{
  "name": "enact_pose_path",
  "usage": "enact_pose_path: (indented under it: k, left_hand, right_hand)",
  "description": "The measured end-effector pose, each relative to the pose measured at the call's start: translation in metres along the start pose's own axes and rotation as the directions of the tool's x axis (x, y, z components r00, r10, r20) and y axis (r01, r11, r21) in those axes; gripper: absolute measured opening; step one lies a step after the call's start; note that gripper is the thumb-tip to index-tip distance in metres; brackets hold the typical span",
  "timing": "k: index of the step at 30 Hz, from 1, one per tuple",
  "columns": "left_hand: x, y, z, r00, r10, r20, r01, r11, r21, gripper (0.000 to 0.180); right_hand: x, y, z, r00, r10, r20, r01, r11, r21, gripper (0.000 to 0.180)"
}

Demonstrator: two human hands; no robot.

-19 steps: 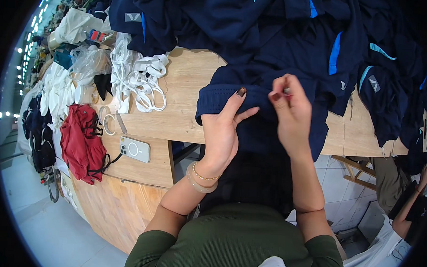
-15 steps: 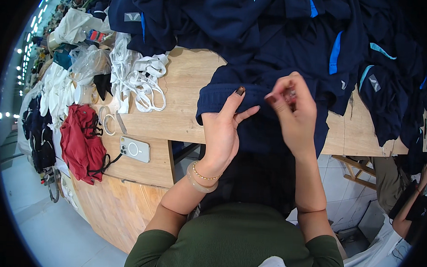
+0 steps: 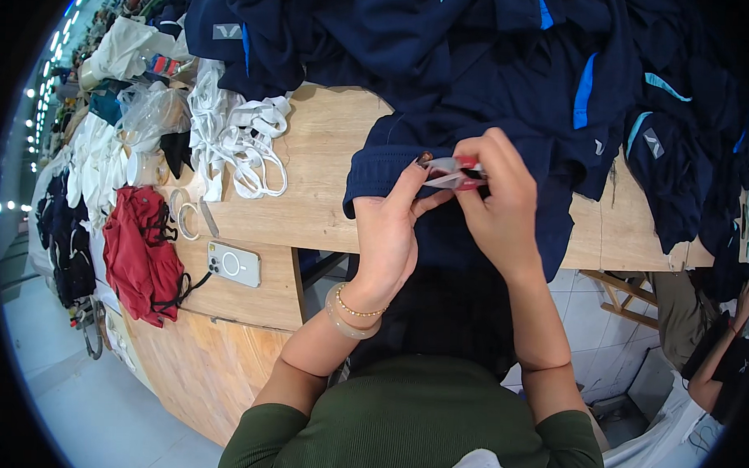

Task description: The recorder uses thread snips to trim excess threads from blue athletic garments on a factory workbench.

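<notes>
My left hand [image 3: 388, 234] pins navy garment [image 3: 476, 167] at wooden table [image 3: 310, 190] edge, frame centre. My right hand [image 3: 499, 205] grips small red-handled snips [image 3: 457, 172], touching left fingertips. White straps [image 3: 242, 139] upper left; red cloth [image 3: 139, 255] and phone [image 3: 233, 264] left. Another person's hand [image 3: 748, 298] lower right.

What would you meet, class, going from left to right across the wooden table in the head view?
Red garment → phone → white straps → left hand → right hand → navy garments with blue stripes.
</notes>
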State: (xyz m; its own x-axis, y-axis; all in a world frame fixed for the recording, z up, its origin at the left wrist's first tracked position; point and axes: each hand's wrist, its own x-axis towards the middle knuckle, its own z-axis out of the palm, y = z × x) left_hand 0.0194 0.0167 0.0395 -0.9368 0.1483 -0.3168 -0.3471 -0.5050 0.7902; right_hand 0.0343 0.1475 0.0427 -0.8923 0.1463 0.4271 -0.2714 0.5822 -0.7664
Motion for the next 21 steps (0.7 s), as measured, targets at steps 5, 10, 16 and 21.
enact_pose_path:
  k: [5,10,16,21]
  left_hand:
    - [0.0,0.002,-0.002,1.0,0.01,0.005,-0.01,1.0,-0.024,0.013]
    - [-0.001,0.004,-0.004,1.0,-0.011,0.017,0.011,1.0,-0.026,0.015]
    - [-0.001,0.004,-0.002,0.999,-0.04,0.002,0.04,0.997,-0.068,0.013]
    - [-0.003,0.005,-0.003,0.997,-0.07,0.018,0.071,0.996,-0.051,0.013]
  right_hand:
    - [0.013,0.022,-0.002,0.901,0.394,-0.181,-0.294,0.862,0.414,0.015]
    - [0.005,0.006,0.001,0.992,0.117,0.042,-0.122,0.98,0.157,0.021]
    - [0.01,0.007,-0.007,0.961,0.275,-0.025,-0.242,0.883,0.402,0.011]
    - [0.01,0.024,-0.002,0.933,0.326,-0.151,-0.249,0.89,0.381,0.01]
